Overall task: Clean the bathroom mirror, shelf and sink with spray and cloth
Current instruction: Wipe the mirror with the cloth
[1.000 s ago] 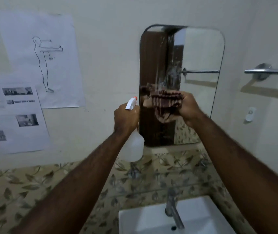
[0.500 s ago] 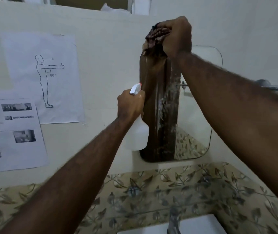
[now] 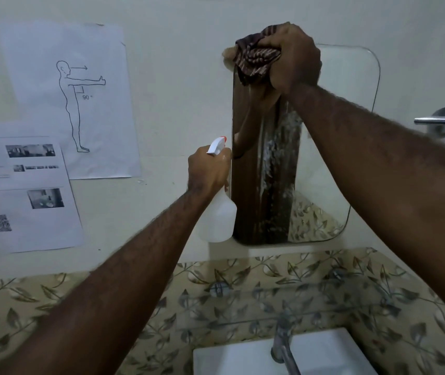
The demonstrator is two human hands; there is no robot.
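Observation:
A rounded wall mirror [image 3: 335, 158] hangs above the sink, with white foamy streaks running down its middle. My right hand [image 3: 294, 58] presses a bunched brown striped cloth [image 3: 255, 59] against the mirror's top left corner. My left hand [image 3: 209, 169] grips a translucent white spray bottle [image 3: 220, 217] with a white and orange nozzle, held just left of the mirror's edge. A glass shelf [image 3: 310, 318] runs below the mirror. The white sink [image 3: 332, 353] shows at the bottom.
A chrome tap [image 3: 282, 347] rises over the sink. A chrome towel bar [image 3: 443, 121] sticks out at the right. Printed paper sheets [image 3: 61, 104] are taped to the wall at the left. Leaf-patterned tiles [image 3: 53, 307] cover the lower wall.
My right hand carried the cloth from the mirror's middle up to its top left corner and stays there. The left hand keeps hold of the spray bottle beside the mirror.

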